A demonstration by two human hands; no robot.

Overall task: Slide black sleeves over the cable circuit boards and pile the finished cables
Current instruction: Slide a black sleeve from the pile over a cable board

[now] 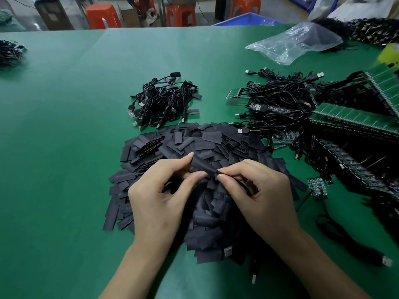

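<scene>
My left hand (159, 190) pinches a black sleeve (204, 165) between thumb and forefinger, above a wide heap of loose black sleeves (194, 143). My right hand (257, 190) pinches the sleeve's near end, where a thin black cable (246, 187) runs under its fingers. The circuit board inside the sleeve is hidden. A pile of sleeved cables (164, 102) lies beyond the heap. To the right is a tangle of unsleeved cables (280, 100) with small green boards.
Green circuit board panels (354, 117) with attached cables fill the right side. A small loose board (316, 186) lies right of my right hand. A clear plastic bag (295, 44) sits at the far right. Another cable bundle (10, 52) lies at the left edge. Orange stools (101, 16) stand behind the table.
</scene>
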